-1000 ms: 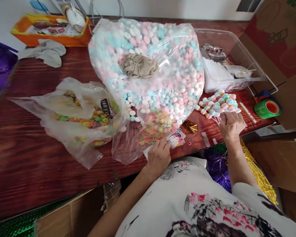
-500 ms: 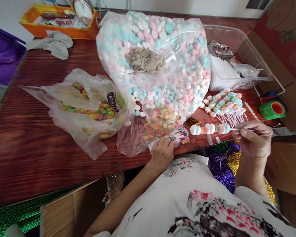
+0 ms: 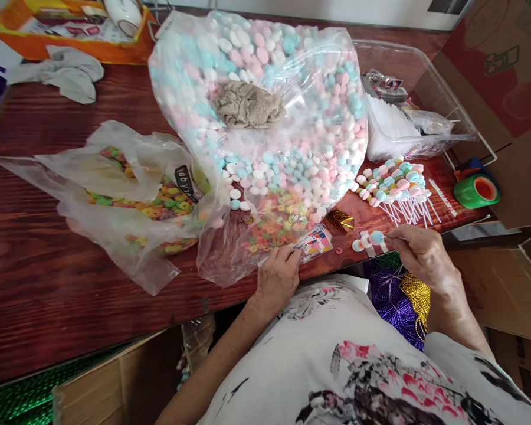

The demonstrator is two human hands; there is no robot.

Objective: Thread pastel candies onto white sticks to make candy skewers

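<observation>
My right hand (image 3: 425,255) pinches the stick of a candy skewer (image 3: 376,237), threaded with blue and white candies and tilted over the table's front edge. My left hand (image 3: 278,273) rests at the edge with fingers curled on a small printed plastic bag (image 3: 316,243). Just behind it lies the large clear bag (image 3: 287,150) of pink, white and blue candies, with ring-shaped ones near its mouth. More colourful candy rings show in a smaller plastic bag (image 3: 159,203) to the left. A pile of finished-looking candy skewers (image 3: 396,182) lies beyond my right hand.
A crumpled brown cloth (image 3: 249,105) sits on the large bag. Behind the skewers stands a clear plastic bin (image 3: 425,144). Green tape (image 3: 477,192) is at the right, gold ties (image 3: 338,221) near the printed bag. An orange box (image 3: 71,44) and a grey glove (image 3: 71,74) lie back left.
My right hand has moved left and turned, so the skewer now points more away from view and looks shorter. My left hand stays on the printed bag. The whole view has shifted slightly.
</observation>
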